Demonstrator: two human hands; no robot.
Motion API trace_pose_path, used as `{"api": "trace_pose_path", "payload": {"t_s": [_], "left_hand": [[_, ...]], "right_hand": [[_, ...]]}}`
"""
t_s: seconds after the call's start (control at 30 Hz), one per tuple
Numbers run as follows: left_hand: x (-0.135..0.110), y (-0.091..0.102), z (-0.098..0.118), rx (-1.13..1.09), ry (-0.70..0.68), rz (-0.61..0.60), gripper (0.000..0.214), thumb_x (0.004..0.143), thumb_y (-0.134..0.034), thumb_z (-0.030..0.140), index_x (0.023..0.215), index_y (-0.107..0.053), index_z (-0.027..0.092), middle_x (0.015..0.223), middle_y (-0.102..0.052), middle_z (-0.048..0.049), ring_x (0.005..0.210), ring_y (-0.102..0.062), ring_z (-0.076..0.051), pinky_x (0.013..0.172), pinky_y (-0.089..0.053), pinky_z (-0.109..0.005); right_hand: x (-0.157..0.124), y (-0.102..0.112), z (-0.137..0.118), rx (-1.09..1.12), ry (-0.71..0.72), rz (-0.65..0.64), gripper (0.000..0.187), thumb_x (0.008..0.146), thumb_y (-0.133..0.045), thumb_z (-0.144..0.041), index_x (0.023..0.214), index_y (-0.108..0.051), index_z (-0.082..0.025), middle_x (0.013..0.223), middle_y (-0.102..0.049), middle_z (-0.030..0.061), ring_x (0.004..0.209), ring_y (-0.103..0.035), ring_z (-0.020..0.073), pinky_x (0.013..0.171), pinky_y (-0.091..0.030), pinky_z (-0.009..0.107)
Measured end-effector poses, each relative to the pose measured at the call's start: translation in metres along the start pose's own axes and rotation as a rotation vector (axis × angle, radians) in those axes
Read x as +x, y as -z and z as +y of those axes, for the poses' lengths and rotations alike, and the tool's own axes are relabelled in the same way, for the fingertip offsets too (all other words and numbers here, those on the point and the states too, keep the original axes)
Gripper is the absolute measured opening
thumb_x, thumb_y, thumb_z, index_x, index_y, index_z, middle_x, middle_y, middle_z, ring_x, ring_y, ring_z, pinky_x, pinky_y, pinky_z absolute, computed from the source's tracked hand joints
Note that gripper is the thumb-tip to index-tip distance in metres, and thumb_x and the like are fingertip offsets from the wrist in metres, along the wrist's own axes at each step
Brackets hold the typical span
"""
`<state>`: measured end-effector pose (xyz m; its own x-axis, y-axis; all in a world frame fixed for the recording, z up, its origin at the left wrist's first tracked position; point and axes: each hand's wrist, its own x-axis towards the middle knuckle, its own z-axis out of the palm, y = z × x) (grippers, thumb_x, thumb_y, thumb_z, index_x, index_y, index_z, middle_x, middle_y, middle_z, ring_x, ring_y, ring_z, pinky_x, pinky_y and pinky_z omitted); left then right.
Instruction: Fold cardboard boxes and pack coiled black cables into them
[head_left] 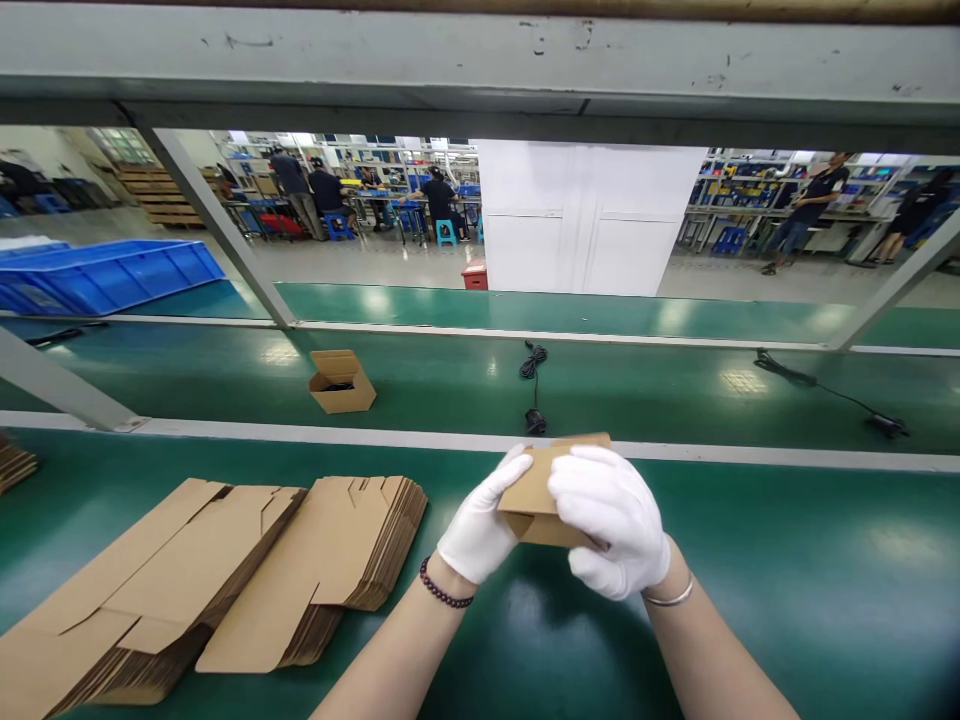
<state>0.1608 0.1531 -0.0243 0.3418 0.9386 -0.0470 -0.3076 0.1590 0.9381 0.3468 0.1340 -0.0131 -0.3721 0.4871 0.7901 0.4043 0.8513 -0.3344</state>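
The kraft carton (544, 500) lies long axis crosswise, far edge at the white rail (750, 452); my gloved left hand (480, 518) and right hand (609, 520) clasp it, fingers closed; the green belt (795, 560) runs on rightward.

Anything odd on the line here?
Two black cables lie loose on the far green conveyor belt, one coiled, one strung out. They look stray: neither is boxed, unlike the dark item inside the small open carton on that belt.
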Motion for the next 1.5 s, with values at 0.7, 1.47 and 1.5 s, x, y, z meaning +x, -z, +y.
{"api": "trace_pose_path", "payload": {"t_s": [0.7, 1.47, 1.5], "left_hand": [[0.011, 0.014, 0.004, 0.812, -0.130, 0.166, 0.077, 0.086, -0.053, 0.043, 0.151, -0.015, 0.025, 0.154, -0.034, -0.0077, 0.139, -0.035, -0.027, 0.115, -0.029, -0.043], [-0.008, 0.010, -0.023, 0.659, -0.997, 0.299, 0.036, 0.089, -0.053, 0.018, 0.124, -0.061, 0.024, 0.110, -0.071, -0.0042, 0.094, -0.069, -0.019, 0.088, -0.056, -0.036], [-0.011, 0.010, -0.024, 0.714, -0.992, 0.251, 0.035, 0.088, -0.054, 0.017, 0.121, -0.063, 0.025, 0.109, -0.071, -0.0035, 0.097, -0.068, -0.019, 0.090, -0.055, -0.034]], "right_hand": [[0.009, -0.023, 0.018, -0.394, -0.735, -0.125, 0.037, 0.091, -0.041, -0.022, 0.123, -0.060, -0.017, 0.113, -0.070, 0.0090, 0.099, -0.068, 0.0226, 0.093, -0.051, 0.035], [-0.027, 0.084, 0.123, -0.454, -1.228, -0.031, 0.047, 0.091, -0.045, -0.048, 0.131, -0.055, -0.024, 0.130, -0.061, 0.0044, 0.118, -0.056, 0.0171, 0.101, -0.041, 0.026], [-0.037, 0.103, 0.136, -0.513, -1.297, -0.013, 0.047, 0.091, -0.047, -0.045, 0.130, -0.056, -0.021, 0.131, -0.060, 0.0073, 0.119, -0.056, 0.0198, 0.101, -0.040, 0.029]]}}
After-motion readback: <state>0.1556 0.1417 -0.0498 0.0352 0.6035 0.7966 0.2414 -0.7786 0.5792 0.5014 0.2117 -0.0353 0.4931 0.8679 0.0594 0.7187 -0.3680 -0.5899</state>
